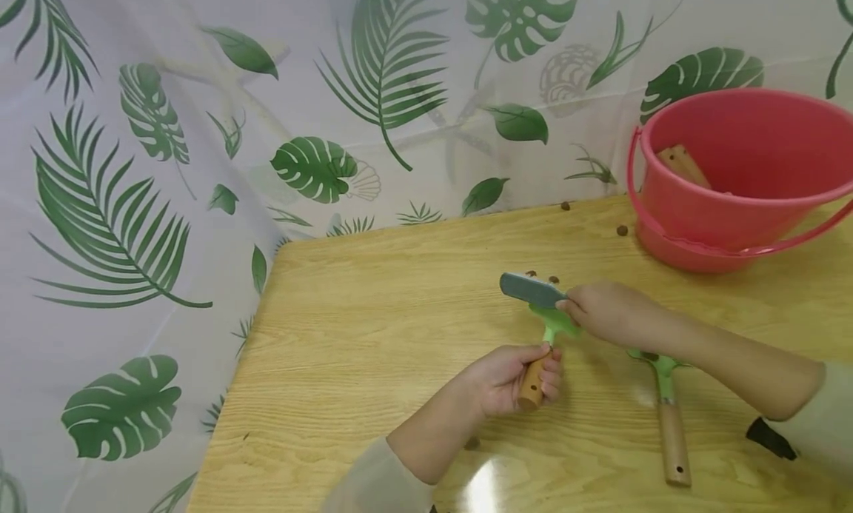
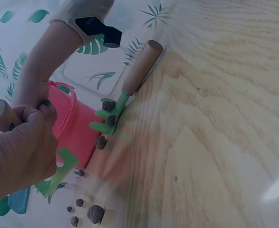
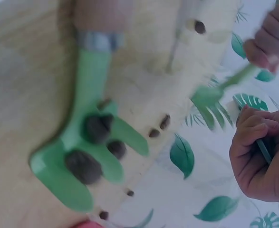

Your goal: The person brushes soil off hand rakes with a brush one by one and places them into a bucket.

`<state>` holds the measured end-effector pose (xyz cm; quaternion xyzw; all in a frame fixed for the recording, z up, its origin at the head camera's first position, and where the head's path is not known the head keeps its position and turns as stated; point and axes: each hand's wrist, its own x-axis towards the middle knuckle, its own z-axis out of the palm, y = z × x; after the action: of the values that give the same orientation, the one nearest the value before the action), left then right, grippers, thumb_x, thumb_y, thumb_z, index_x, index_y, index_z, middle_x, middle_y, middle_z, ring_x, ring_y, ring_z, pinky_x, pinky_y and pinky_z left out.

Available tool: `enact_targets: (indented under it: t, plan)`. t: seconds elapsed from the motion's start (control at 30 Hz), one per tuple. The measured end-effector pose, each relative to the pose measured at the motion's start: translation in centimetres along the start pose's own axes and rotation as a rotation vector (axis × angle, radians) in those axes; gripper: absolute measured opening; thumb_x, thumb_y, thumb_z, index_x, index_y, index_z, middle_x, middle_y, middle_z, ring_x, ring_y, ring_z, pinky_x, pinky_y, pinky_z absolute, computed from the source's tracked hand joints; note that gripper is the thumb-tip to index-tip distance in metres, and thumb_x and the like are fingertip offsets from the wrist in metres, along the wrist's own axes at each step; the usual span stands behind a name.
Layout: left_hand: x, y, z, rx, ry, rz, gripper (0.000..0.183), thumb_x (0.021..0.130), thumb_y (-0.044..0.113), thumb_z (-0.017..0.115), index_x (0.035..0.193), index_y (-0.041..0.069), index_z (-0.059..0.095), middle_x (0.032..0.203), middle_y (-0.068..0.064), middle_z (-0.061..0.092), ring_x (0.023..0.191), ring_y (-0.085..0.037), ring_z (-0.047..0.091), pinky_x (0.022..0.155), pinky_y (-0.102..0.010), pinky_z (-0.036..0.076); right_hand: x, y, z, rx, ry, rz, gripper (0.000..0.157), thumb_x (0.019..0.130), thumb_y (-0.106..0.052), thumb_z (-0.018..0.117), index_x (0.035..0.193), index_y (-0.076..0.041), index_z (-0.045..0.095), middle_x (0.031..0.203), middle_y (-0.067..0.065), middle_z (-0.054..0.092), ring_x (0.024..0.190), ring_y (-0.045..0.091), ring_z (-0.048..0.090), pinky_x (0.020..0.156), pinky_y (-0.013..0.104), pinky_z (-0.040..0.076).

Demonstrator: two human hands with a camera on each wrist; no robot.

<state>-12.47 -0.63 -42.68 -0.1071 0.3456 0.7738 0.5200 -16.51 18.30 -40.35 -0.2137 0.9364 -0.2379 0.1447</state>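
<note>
**A:** Entry one, the grip?

**B:** Left hand [image 1: 501, 380]: fingers curled round the wooden handle of one green hand rake [image 1: 557, 320]. Right hand [image 1: 603, 309]: one grey-blue paddle-shaped tool [image 1: 531, 290], grasped by its near end (brush or scraper; the views do not settle it).

**A:** Location of the rake?

**B:** Left of the bucket, apparently raised above the table [image 1: 360, 335], its head partly covered by the tool in the head view. Contact between the two: cannot be told.

**A:** Handling notes?

**B:** Step, as judged: cleaning the rake's head. Left hand to brace the handle firmly, so the head does not twist. Right hand best worked in short strokes along the tines, neck to tips, with its fingertips clear of the points. Likely fault: strokes across the tines, which could snag or flick dirt.

**A:** Adjacent stock?

**B:** One green hand fork [image 1: 671, 435], lying on the table near the right forearm, brown lumps [image 3: 83, 166] on its head; best not knocked with the elbow. One pinkish-red bucket [image 1: 726, 224], farther back, wooden pieces [image 1: 685, 165] inside. Backing: one leaf-print sheet [image 1: 426, 54].
</note>
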Motion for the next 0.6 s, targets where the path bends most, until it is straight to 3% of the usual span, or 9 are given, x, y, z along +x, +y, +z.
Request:
enact_targets:
  t: [0.17, 0.37, 0.5, 0.6]
  plan:
    - [-0.1, -0.3, -0.9, 0.135, 0.069, 0.031, 0.019, 0.104, 0.020, 0.032, 0.094, 0.010, 0.045, 0.074, 0.006, 0.043, 0.061, -0.002, 0.041, 0.055, -0.010, 0.037, 0.1, -0.4, -1.4, 0.046, 0.009, 0.024, 0.032, 0.100, -0.021, 0.042, 0.078, -0.005, 0.057, 0.068, 0.001, 0.054, 0.055, 0.013, 0.036, 0.051, 0.027, 0.033]
    - [-0.6, -0.4, -1.6, 0.312, 0.153, 0.075, 0.016, 0.103, 0.016, 0.036, 0.096, 0.006, 0.047, 0.072, 0.004, 0.045, 0.055, -0.002, 0.040, 0.048, -0.011, 0.036, -0.3, -0.5, -2.0, 0.034, 0.004, 0.033, 0.032, 0.101, -0.022, 0.041, 0.078, -0.005, 0.056, 0.066, 0.001, 0.048, 0.054, 0.014, 0.034, 0.051, 0.028, 0.032]
    - [-0.9, -0.2, -2.0, 0.474, 0.234, 0.167, 0.013, 0.101, 0.014, 0.042, 0.100, 0.002, 0.048, 0.071, 0.003, 0.045, 0.055, -0.004, 0.040, 0.047, -0.012, 0.036, -0.7, -0.3, -2.4, -0.012, 0.035, 0.039, 0.033, 0.102, -0.024, 0.041, 0.077, -0.007, 0.055, 0.064, 0.000, 0.046, 0.053, 0.014, 0.037, 0.051, 0.028, 0.033]
    - [-1.1, -0.1, -2.2, 0.670, 0.323, 0.253, 0.018, 0.099, 0.015, 0.047, 0.104, -0.002, 0.050, 0.072, 0.002, 0.046, 0.055, -0.005, 0.041, 0.048, -0.014, 0.037, -0.9, -0.2, -2.8, -0.021, 0.055, 0.033, 0.033, 0.102, -0.023, 0.041, 0.076, -0.007, 0.055, 0.061, -0.001, 0.044, 0.049, 0.012, 0.039, 0.049, 0.027, 0.034]
